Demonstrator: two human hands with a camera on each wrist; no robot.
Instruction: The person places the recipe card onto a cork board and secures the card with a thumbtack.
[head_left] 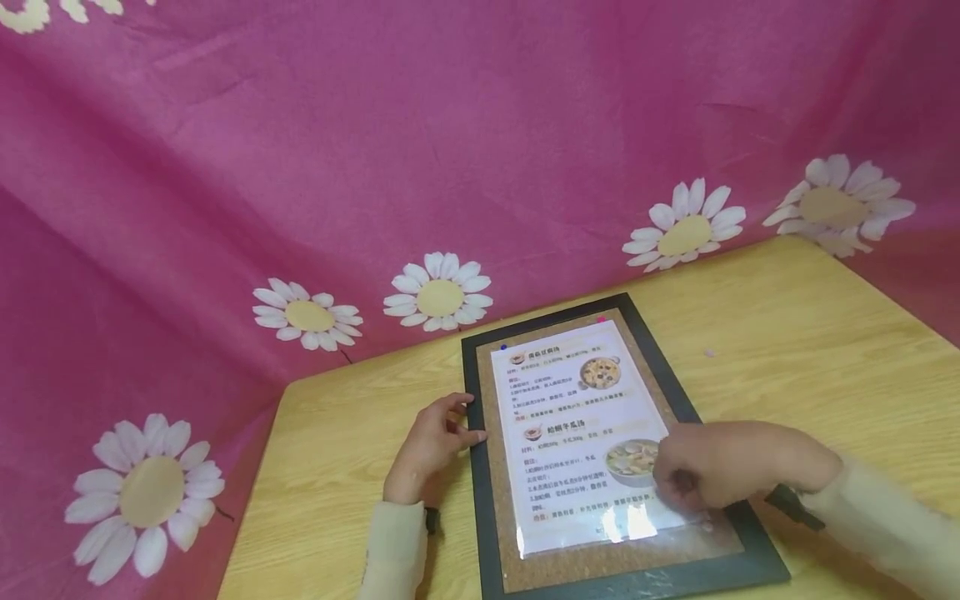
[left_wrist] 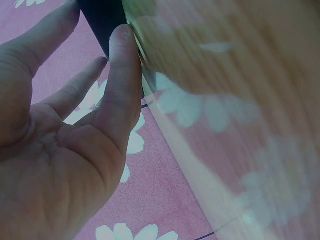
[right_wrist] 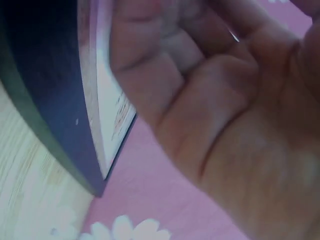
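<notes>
A cork board (head_left: 585, 575) in a black frame (head_left: 474, 517) lies on the table. On it is a shiny white recipe sheet (head_left: 555, 467) with printed text and soup pictures. A blue pushpin (head_left: 503, 347) sits at the sheet's top left, a pink pushpin (head_left: 601, 319) at its top right. My left hand (head_left: 435, 442) touches the frame's left edge with thumb and fingers; the left wrist view shows its fingers (left_wrist: 120, 75) fairly straight against the black edge. Over the sheet's lower right, my right hand (head_left: 720, 467) is curled down; anything within its fingers is hidden.
The light wood table (head_left: 810, 350) reaches out on both sides of the board. Behind and to the left hangs a pink cloth (head_left: 450, 150) printed with white daisies. A small pale speck (head_left: 709, 353) lies on the table right of the board.
</notes>
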